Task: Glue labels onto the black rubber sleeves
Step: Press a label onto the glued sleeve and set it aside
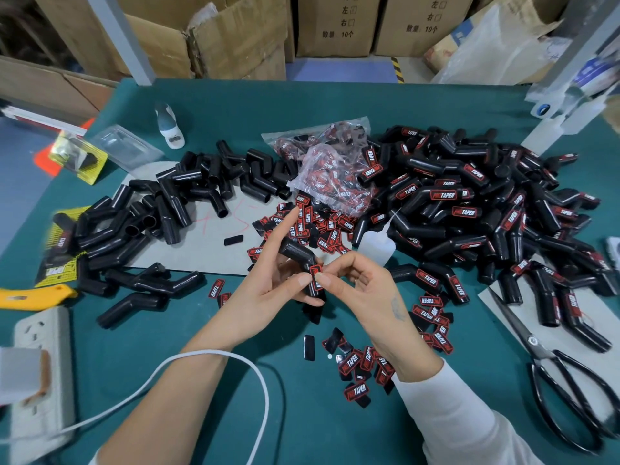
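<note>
The fingers of the left hand (268, 293) are wrapped around a bent black rubber sleeve (300, 263), holding it above the green surface (302, 427) with the thumb pressed against a red and black label (316, 276) on the sleeve's lower leg; the index finger points up and away from the sleeve. The right hand (365, 290) meets it from the other side, its fingers curled and its thumb tip pressing the same label, so both thumbs pinch the label onto the sleeve.

Just behind the right hand stands a small translucent glue bottle (375, 245) with a thin nozzle. Loose labels (355, 364) lie scattered on the surface below the right wrist, and more are spread in a heap (322, 226) beyond the hands, next to a clear plastic bag of labels (332, 172).

To the right lies a large pile of labelled sleeves (486, 203), each showing a red tag. To the left, partly on a grey sheet (208, 243), lies a pile of plain sleeves (161, 209) without tags.

Black-handled scissors (557, 370) lie at the right edge. A white power strip (43, 360) with a white cable (208, 355) sits at the lower left, near a yellow tool (37, 297). Cardboard boxes (335, 25) stand behind the surface.
</note>
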Tool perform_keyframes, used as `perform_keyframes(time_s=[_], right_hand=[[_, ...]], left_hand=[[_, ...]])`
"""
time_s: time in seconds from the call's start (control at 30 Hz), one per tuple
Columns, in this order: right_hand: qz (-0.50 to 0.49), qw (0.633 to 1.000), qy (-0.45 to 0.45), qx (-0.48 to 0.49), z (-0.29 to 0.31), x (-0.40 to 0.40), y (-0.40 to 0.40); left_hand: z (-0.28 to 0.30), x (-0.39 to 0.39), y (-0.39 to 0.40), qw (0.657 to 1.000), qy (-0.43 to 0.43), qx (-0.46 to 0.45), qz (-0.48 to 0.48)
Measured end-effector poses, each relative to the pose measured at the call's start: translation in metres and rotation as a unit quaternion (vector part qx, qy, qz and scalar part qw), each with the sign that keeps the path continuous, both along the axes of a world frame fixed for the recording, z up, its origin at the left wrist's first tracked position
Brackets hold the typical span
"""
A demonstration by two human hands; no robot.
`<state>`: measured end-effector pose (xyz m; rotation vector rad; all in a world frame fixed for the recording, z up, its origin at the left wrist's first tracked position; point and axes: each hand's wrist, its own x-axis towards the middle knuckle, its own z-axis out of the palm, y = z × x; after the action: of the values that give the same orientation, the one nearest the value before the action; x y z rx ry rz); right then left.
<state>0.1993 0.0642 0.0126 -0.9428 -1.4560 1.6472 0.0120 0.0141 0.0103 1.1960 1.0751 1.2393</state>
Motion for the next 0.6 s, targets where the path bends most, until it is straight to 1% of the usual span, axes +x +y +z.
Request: perform_keyframes(time_s=[0.6], right_hand=[[0.005,1.0,-0.007,0.006,0.0015,0.0009,-0.0005]], left_hand=[[-0.0005,0.0019,-0.0019,1.0,0.017,0.015,0.003]])
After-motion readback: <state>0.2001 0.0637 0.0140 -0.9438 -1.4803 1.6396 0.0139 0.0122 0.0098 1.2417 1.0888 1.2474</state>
